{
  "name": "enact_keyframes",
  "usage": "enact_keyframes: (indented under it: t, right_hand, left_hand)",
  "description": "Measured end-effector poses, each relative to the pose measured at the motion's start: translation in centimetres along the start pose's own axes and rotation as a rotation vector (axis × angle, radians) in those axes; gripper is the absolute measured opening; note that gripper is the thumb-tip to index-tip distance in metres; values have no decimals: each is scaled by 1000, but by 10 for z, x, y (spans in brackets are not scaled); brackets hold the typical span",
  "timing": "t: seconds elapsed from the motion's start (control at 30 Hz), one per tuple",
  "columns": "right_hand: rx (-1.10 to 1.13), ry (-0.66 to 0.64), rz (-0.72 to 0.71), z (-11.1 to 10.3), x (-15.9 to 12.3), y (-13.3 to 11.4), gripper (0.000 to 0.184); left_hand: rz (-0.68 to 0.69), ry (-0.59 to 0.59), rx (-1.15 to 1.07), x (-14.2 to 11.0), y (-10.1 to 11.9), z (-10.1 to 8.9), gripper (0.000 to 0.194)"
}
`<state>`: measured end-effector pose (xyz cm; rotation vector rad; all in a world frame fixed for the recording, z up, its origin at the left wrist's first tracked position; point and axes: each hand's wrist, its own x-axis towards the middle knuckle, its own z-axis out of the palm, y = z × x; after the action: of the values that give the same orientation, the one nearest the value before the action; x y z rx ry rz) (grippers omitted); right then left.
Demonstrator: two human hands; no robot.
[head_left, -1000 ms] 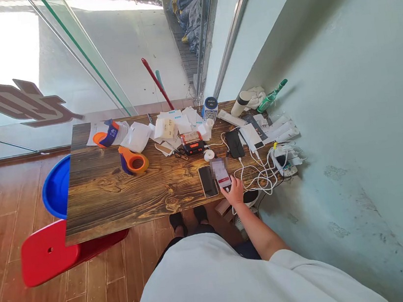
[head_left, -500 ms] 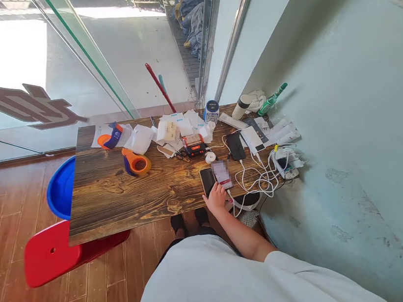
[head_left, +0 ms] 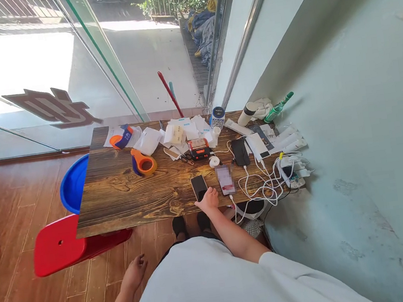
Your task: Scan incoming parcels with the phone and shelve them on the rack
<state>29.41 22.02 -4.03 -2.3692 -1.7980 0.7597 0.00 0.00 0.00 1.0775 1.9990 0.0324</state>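
Near the front edge of the wooden tabletop (head_left: 126, 200), the right hand (head_left: 208, 200) is resting on the lower end of a dark phone (head_left: 199, 187), its fingers curled down onto the phone; whether they are truly gripping it or only pressing on it, I cannot tell. That phone is lying flat on the wood, just beside a second phone (head_left: 224, 178) with a lit screen, which is plugged into a white cable (head_left: 261, 185). More white cables are tangling toward a power strip (head_left: 293, 173) at the wall end. The left hand (head_left: 134, 273) is hanging low beside the body, over the floor, well apart from the tabletop, its fingers loose and holding nothing. Farther back, an orange tape dispenser (head_left: 144, 162), loose papers (head_left: 148, 139) and a small black and orange device (head_left: 199, 149) are sitting on the wood. A red stool (head_left: 58, 244) and a blue basin (head_left: 70, 185) are standing at the tabletop's left end.
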Motion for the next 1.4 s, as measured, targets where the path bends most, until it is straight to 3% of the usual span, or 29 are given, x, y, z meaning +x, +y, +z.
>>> enact_keyframes:
  t: [0.1,0.2,0.27,0.4,0.53,0.67,0.77,0.87,0.97,1.03,1.1,1.2,1.4]
  right_hand:
    - [108,-50,-92,-12,-1,1,60]
    - [251,-97,-176,-29,-10,2,92]
    - [370,-114,-245,-43,-21,1,100]
    - [627,-153,-426,-73,-45,-11,83]
    - [779,-264,-613,-101,-73,-36,87]
    - [808,-407,-775,-119,-112,-68,94]
    - [832,-607,-905,-127,-143,-99,101]
    - [976,-955,-943,-126,-168,-139,82]
    - [971,-1283,-936,-112,-188,-187,66]
    - [873,-1398,-965,-95,-206,-223,65]
    - [813,-1443,-962,-73,-232,-259,54]
    - [813,-1403,-903,-36,-288,-309,36]
    - [931,-1297,-841,39,-413,-391,43]
  left_hand:
    - [81,25,-140,27,38,-9,42]
    - [231,21,-301,37,96,-15,55]
    - [319,-5,-412,29,134,-13,59]
    - [343,-113,-685,-10,191,-3,64]
    - [364,-219,-1207,-53,216,-3,60]
    - [406,-180,-1604,-87,213,-17,63]
    - [460,12,-1793,-110,191,-34,62]
    - [529,179,-1844,-133,154,-54,60]
    - [548,195,-1857,-152,104,-73,59]
    - [552,201,-1883,-162,66,-86,59]
    - [570,238,-1905,-171,25,-100,62]
    - [596,309,-1913,-183,-42,-127,63]
    - [595,357,-1910,-217,-171,-191,62]
